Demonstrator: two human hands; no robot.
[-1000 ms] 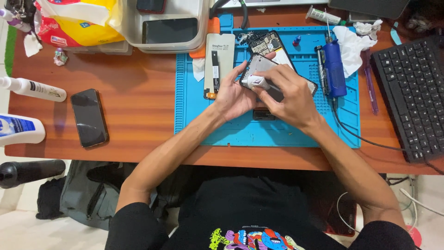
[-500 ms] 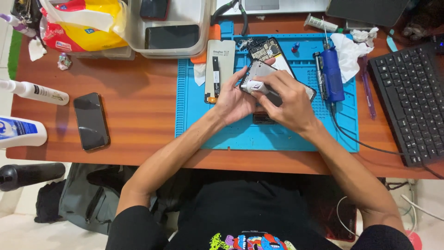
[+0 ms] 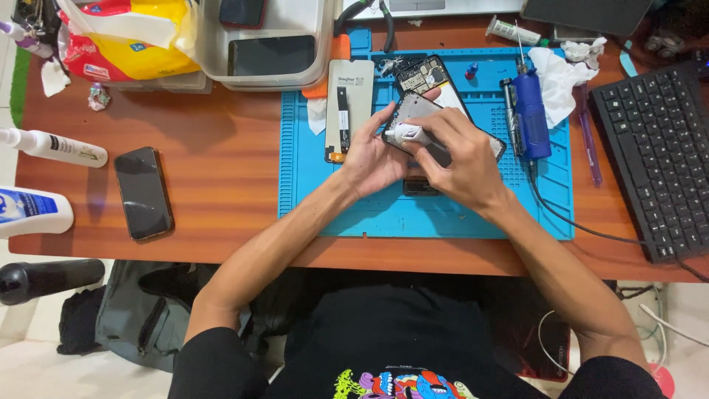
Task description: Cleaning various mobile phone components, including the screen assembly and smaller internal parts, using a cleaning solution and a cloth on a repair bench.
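Note:
My left hand point(image 3: 375, 154) holds the left edge of a dark phone panel point(image 3: 418, 108) tilted above the blue work mat point(image 3: 332, 199). My right hand point(image 3: 459, 157) presses a small white wad point(image 3: 406, 134) against the panel's face. Just behind the panel lies an opened phone body point(image 3: 422, 74) with its circuit board showing. A flat white part with a black strip point(image 3: 348, 108) lies on the mat left of my hands. A small dark piece point(image 3: 421, 188) sits on the mat under my hands.
A blue electric screwdriver point(image 3: 527, 114) with a cable lies right of my hands, beside crumpled white tissue point(image 3: 557, 77). A black keyboard point(image 3: 656, 148) is far right. A black phone point(image 3: 142, 192) and white bottles point(image 3: 52, 146) lie left. A clear bin point(image 3: 266, 44) stands at the back.
My hands and the panel stay in the same spot; the right hand's fingers shift slightly over the panel with the white wad.

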